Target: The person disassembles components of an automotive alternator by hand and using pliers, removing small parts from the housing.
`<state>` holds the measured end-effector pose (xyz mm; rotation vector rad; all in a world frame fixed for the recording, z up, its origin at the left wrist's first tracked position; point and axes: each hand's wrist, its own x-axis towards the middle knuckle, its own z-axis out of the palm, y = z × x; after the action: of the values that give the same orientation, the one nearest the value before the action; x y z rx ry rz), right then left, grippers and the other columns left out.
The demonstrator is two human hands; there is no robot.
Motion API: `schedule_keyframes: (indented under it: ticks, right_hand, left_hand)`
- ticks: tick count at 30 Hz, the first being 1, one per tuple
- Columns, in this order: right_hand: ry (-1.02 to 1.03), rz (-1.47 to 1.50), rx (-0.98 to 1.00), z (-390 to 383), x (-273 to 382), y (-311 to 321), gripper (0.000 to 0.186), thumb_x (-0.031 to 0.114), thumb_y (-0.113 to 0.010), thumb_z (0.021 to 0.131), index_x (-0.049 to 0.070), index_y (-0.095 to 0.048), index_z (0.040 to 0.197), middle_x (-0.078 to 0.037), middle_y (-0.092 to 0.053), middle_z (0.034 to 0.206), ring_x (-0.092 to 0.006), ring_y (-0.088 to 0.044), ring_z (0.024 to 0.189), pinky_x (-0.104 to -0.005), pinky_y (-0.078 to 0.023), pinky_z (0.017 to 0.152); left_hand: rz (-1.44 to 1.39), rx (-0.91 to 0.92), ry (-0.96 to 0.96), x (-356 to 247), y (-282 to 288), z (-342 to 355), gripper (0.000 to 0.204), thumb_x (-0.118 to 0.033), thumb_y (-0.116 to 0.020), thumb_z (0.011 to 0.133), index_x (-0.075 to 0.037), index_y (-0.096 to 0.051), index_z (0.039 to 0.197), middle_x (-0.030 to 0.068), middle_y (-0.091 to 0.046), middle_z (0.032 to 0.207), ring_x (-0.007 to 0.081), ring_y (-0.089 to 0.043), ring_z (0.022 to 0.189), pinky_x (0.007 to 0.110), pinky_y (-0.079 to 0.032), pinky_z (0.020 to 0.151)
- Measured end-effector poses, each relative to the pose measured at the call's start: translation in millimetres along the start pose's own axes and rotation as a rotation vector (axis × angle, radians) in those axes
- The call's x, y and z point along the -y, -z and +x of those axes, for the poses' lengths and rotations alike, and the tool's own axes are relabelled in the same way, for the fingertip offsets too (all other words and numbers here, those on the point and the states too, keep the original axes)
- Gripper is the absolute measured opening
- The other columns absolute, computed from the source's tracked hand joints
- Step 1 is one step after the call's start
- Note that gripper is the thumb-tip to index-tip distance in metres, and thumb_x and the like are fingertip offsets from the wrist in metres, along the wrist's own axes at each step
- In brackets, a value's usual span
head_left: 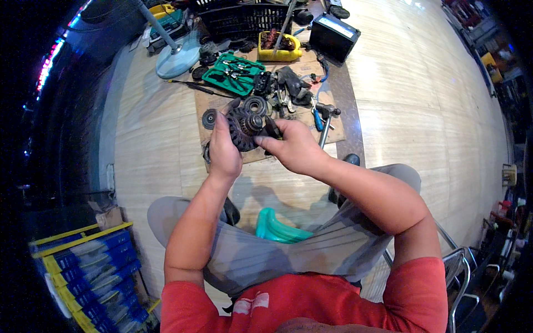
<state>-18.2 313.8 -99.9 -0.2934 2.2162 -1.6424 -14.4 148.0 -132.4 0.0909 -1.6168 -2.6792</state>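
My left hand [226,147] is closed round the side of a dark, greasy finned rotor [240,133], with a ribbed round hub [254,122] at its centre. From the right, my right hand [294,145] pinches a small black part [272,129] against the rotor; its exact kind is unclear. Just beyond the rotor lies a round grooved metal part [255,105], like a pulley. A smaller dark disc [209,119] rests left of my left hand. Right of my right hand are a hammer [328,114] and a blue-handled screwdriver [318,119].
On the cardboard sheet [337,129] sit a green tool tray [233,72], dark gloves [294,83] and a cut yellow container [278,47] of parts. A black battery [334,38] stands behind right, near a black crate [244,22]. Blue-yellow boxes [94,272] stack at lower left.
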Motion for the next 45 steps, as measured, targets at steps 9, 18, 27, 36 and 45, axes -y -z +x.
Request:
schedule_keyframes:
  ticks: [9,18,27,36,45]
  right_hand:
    - [0.103,-0.203,-0.020,3,-3,0,0.025,0.022,-0.068,0.082,-0.002,-0.067,0.087,-0.026,-0.063,0.078,-0.0424,-0.063,0.079,-0.0463,-0.050,0.070]
    - [0.160,-0.214,-0.064,4,-7,-2,0.024,0.021,-0.065,0.084,-0.003,-0.066,0.085,-0.018,-0.061,0.064,-0.0249,-0.061,0.060,-0.0387,-0.048,0.061]
    - [0.035,-0.097,0.001,5,2,5,0.023,0.020,-0.064,0.084,-0.003,-0.066,0.088,-0.017,-0.064,0.070,-0.0255,-0.062,0.069,-0.0389,-0.050,0.066]
    - [0.065,-0.054,-0.075,10,-8,6,0.023,0.020,-0.065,0.081,-0.003,-0.065,0.087,-0.025,-0.064,0.077,-0.0399,-0.064,0.076,-0.0444,-0.050,0.069]
    - [0.054,-0.049,-0.070,8,-7,11,0.023,0.020,-0.065,0.083,-0.002,-0.064,0.090,-0.018,-0.064,0.073,-0.0298,-0.062,0.072,-0.0407,-0.049,0.068]
  left_hand:
    - [0.128,-0.012,-0.036,1,-1,-3,0.058,-0.044,-0.023,0.105,0.002,-0.045,0.131,0.0125,-0.060,0.121,0.0200,-0.061,0.109,0.033,-0.046,0.097]
    - [0.088,-0.038,0.012,2,0,-3,0.058,-0.047,-0.027,0.104,-0.001,-0.046,0.132,0.0114,-0.062,0.116,0.0222,-0.061,0.107,0.037,-0.047,0.097]
    - [-0.241,-0.037,0.220,3,7,3,0.066,-0.056,-0.025,0.101,-0.003,-0.052,0.128,0.0118,-0.063,0.117,0.0258,-0.061,0.108,0.041,-0.046,0.098]
    - [-0.359,0.005,0.269,-4,8,4,0.073,-0.063,-0.027,0.098,-0.004,-0.048,0.135,0.0145,-0.061,0.123,0.0294,-0.058,0.113,0.044,-0.045,0.100]
    - [-0.405,-0.020,0.256,-6,9,4,0.075,-0.066,-0.030,0.095,-0.004,-0.052,0.131,0.0145,-0.063,0.120,0.0303,-0.059,0.110,0.046,-0.046,0.098]
